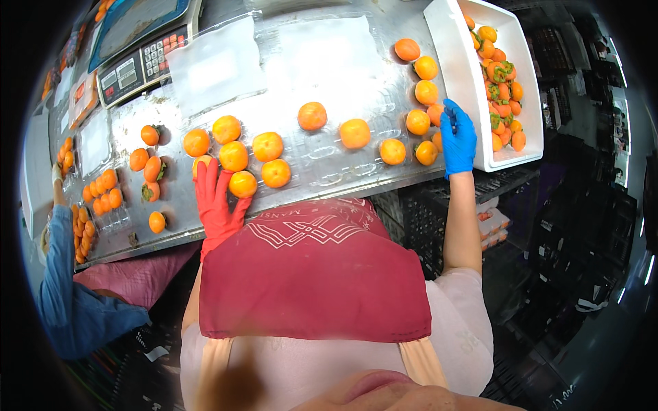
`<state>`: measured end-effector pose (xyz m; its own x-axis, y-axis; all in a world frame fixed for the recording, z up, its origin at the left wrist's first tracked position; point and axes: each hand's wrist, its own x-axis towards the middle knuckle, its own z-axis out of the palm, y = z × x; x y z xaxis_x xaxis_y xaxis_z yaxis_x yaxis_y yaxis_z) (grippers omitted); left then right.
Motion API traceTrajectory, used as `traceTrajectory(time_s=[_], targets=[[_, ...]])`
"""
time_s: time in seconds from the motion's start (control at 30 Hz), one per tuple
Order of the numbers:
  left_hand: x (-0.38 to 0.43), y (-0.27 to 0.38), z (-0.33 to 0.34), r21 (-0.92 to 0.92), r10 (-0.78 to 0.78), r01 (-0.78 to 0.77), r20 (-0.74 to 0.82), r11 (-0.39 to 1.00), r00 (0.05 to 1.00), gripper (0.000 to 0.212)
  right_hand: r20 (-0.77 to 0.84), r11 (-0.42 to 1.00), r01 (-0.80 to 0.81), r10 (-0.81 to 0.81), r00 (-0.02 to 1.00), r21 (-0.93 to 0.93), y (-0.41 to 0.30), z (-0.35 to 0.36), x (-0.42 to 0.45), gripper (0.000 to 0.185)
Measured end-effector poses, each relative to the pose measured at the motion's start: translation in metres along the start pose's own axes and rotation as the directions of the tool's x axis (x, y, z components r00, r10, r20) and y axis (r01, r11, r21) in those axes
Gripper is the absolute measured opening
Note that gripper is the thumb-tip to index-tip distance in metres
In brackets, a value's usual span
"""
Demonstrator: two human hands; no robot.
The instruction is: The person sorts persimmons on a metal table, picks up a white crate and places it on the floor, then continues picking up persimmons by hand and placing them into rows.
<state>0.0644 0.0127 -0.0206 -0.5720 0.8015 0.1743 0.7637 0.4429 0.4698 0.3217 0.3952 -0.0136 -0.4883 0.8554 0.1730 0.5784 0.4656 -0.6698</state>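
My left hand (218, 200), in a red rubber glove, lies at the metal table's front edge, its fingers over a persimmon (202, 163) and its thumb near another (242, 184). Several more persimmons (234, 156) stand beside it in a clear plastic tray. My right hand (457, 136), in a blue glove, is at the right by the foam box, its fingers touching a persimmon (435, 114); whether it grips the fruit cannot be told. Loose persimmons (426, 93) lie left of that hand. Two persimmons (354, 133) sit in another clear tray between my hands.
A white foam box (457, 77) of persimmons stands at the right. White sheets (329, 56) lie in clear trays at the back. A digital scale (141, 61) is at the back left. At the far left a co-worker's sleeved arm (61, 267) reaches over fruit trays (110, 218).
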Motion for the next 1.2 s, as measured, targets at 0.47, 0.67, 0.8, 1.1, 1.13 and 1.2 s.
traceTrajectory(time_s=[0.47, 0.67, 0.8, 1.1, 1.13, 1.2], targets=[[-0.008, -0.014, 0.001, -0.022, -0.042, 0.042, 0.009, 0.999, 0.999, 0.061, 0.164, 0.966, 0.08, -0.122, 0.979, 0.245, -0.031, 0.033, 0.005, 0.027], [-0.008, -0.009, 0.005, 0.004, -0.059, 0.059, -0.018, 0.998, 0.998, 0.06, 0.321, 0.989, 0.011, -0.059, 0.945, 0.149, -0.038, 0.03, -0.008, 0.037], [-0.007, -0.009, 0.004, 0.011, -0.05, 0.05, -0.014, 0.999, 0.999, 0.06, 0.532, 0.856, 0.516, -0.433, 0.728, -0.009, -0.085, 0.048, -0.021, 0.064], [-0.004, -0.008, 0.001, 0.021, -0.044, 0.044, 0.002, 0.999, 0.999, 0.06, 0.733, 0.647, 0.72, -0.36, 0.578, -0.25, -0.075, 0.078, -0.02, 0.078], [-0.004, -0.007, 0.0, 0.016, -0.048, 0.048, 0.006, 0.999, 0.999, 0.06, 0.733, 0.65, 0.725, -0.375, 0.567, -0.227, -0.073, 0.078, -0.018, 0.076], [-0.004, -0.007, -0.001, 0.032, -0.043, 0.044, -0.009, 0.999, 0.999, 0.059, 0.723, 0.707, 0.691, -0.398, 0.565, -0.151, -0.073, 0.077, -0.015, 0.072]])
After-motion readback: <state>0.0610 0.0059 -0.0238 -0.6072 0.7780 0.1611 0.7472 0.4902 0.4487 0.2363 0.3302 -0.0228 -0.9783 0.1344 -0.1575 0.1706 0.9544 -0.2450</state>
